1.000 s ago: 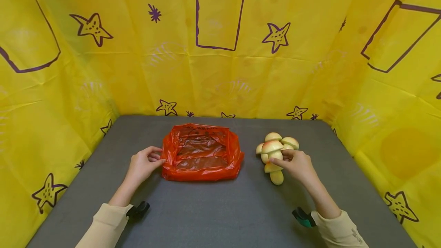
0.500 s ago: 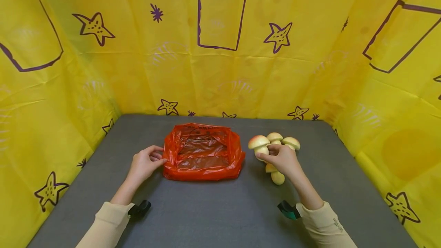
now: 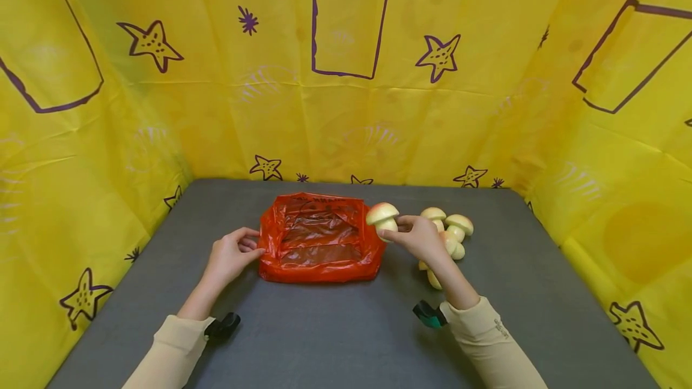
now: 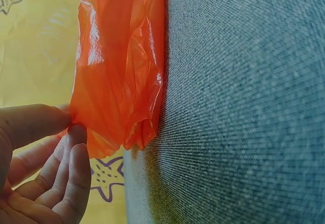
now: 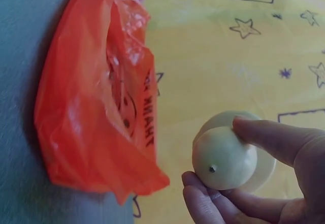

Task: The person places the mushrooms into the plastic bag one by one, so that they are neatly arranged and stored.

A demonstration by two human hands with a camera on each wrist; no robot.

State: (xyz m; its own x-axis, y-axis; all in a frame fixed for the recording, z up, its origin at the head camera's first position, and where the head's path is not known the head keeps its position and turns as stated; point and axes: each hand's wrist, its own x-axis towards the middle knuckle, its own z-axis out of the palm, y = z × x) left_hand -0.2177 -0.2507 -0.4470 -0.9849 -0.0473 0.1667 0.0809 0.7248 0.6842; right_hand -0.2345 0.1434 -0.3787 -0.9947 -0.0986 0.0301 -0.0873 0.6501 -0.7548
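A red plastic bag (image 3: 320,273) lies with its mouth spread wide on the grey table. At its left edge, my left hand (image 3: 233,257) pinches the rim between thumb and fingers, as the left wrist view shows on the bag's side (image 4: 117,71). My right hand (image 3: 424,240) holds a toy mushroom (image 3: 382,215) by its stem, cap up, above the bag's right edge. In the right wrist view the stem's rounded end (image 5: 223,160) faces the camera, between thumb and fingers, beside the bag (image 5: 86,107).
Several more toy mushrooms (image 3: 459,224) lie in a cluster on the grey table (image 3: 335,335) right of the bag, partly hidden behind my right hand and forearm. Yellow cloth walls (image 3: 346,113) with purple drawings rise along the back and both sides.
My right hand has lifted one mushroom from the cluster and carried it left to the bag's right edge. My left hand has stayed on the bag's left rim.
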